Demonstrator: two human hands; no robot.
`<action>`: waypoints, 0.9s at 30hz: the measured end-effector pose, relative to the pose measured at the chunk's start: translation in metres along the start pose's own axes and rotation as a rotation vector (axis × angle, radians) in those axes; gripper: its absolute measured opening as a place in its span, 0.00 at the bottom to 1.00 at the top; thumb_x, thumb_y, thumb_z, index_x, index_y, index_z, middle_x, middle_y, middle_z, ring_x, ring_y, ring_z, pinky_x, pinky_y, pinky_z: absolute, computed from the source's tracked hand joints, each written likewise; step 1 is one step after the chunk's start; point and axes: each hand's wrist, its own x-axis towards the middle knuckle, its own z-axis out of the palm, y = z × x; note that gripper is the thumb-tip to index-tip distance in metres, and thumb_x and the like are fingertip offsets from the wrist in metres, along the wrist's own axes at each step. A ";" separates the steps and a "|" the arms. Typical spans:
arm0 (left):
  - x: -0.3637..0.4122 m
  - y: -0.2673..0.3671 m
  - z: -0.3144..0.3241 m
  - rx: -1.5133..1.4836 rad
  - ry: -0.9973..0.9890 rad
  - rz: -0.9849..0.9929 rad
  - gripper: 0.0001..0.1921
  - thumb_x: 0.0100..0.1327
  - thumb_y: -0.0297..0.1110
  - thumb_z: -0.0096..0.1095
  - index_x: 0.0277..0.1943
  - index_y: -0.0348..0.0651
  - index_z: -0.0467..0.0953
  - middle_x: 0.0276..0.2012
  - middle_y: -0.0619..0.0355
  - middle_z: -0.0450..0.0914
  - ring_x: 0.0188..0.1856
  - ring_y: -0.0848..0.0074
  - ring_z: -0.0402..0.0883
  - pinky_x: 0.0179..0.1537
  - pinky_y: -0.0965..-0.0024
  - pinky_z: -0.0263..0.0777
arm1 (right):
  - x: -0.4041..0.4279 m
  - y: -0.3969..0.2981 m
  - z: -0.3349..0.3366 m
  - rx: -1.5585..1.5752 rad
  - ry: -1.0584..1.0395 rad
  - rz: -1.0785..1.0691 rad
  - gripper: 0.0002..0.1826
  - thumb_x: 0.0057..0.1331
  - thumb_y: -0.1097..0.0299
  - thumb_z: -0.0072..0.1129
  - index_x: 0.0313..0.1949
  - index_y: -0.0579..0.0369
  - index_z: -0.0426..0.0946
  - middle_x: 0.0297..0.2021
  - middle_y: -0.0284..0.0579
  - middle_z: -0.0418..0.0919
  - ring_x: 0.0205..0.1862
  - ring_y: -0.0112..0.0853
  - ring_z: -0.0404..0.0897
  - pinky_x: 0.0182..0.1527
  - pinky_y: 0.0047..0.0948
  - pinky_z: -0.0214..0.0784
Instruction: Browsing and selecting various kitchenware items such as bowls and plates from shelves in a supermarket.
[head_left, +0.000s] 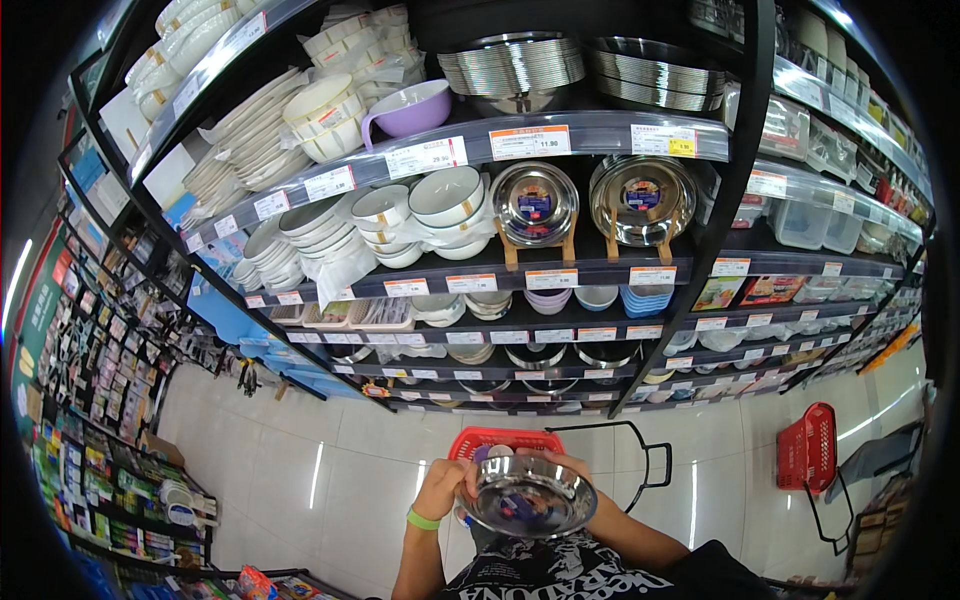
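Observation:
A round stainless steel basin (534, 499) with a dark label inside is held tilted before my chest. My left hand (452, 480) grips its left rim, a green band round the wrist. Behind its far rim and right side is my right hand (568, 463), partly hidden by the metal. Just beyond the basin, a red plastic shopping basket (469, 435) stands on the floor with a purple item and a whitish item inside, its black handle reaching right. Similar steel basins (535, 204) stand on wooden stands on the shelf ahead.
Shelves (480, 281) of stacked bowls and plates span the front. On the upper shelf sit a purple handled bowl (412, 109) and stacked steel basins (514, 64). Another red basket (806, 448) is at right, near a person's grey-clad leg (874, 457). Goods racks (112, 465) line the left.

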 end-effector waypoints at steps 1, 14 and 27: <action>-0.001 0.006 0.000 -0.001 -0.001 -0.001 0.26 0.72 0.41 0.41 0.20 0.35 0.73 0.13 0.54 0.75 0.10 0.74 0.71 0.15 0.72 0.64 | 0.003 -0.001 -0.005 0.025 -0.054 -0.093 0.24 0.71 0.60 0.47 0.64 0.55 0.67 0.56 0.52 0.76 0.54 0.44 0.79 0.58 0.43 0.73; -0.009 0.005 -0.025 0.210 0.034 -0.031 0.22 0.72 0.33 0.44 0.25 0.28 0.78 0.25 0.49 0.81 0.16 0.68 0.80 0.16 0.75 0.72 | -0.002 0.013 -0.029 -0.055 0.268 -0.021 0.32 0.47 0.84 0.51 0.56 0.61 0.69 0.44 0.52 0.78 0.43 0.43 0.80 0.48 0.42 0.78; -0.030 0.026 -0.024 -0.376 -0.542 -0.140 0.27 0.76 0.38 0.42 0.39 0.13 0.76 0.34 0.35 0.82 0.23 0.55 0.86 0.13 0.70 0.78 | -0.012 0.006 -0.054 -0.251 -0.002 0.233 0.27 0.51 0.80 0.55 0.54 0.67 0.70 0.35 0.51 0.81 0.34 0.37 0.84 0.41 0.36 0.79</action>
